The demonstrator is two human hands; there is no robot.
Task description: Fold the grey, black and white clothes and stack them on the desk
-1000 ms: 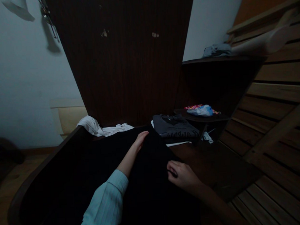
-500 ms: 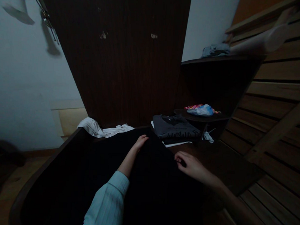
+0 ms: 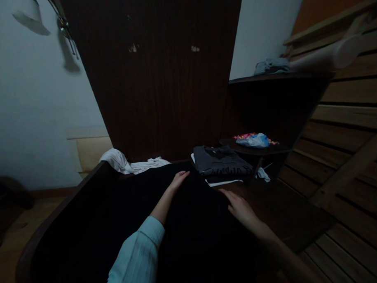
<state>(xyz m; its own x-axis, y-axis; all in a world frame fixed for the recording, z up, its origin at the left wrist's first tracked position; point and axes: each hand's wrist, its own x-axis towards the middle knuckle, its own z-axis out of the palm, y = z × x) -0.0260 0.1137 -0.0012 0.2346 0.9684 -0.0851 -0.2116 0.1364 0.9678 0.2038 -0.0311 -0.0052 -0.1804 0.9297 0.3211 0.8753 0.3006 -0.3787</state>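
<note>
Dim room. Biggest: a tall, flat panel of dark-brown wood, upright, straight ahead of my L hand & R hand. Next, a wide spread of black cloth, under my L hand, reaching R hand at its R edge & running back toward me; too dark to make out any folds. Slatted frame of bare brown wood, well off to R of my R hand. Dark-brown wooden shelf unit, ahead & R of R hand. Pale blue-green striped sleeve on my L arm, back from that hand. Folded dark-grey shirt w/ black lettering, ahead of R hand, just past the black cloth. Crumpled white cloth, ahead & L of L hand.

My grip: L fingers reach fwd, close together, nr the cloth's far edge; can't tell if the tips pinch it. R fingers stretched out, thumb apart, not clasping anything.

Smallest: blue-&-white plastic bag on a low shelf, ahead & R of R hand.
</note>
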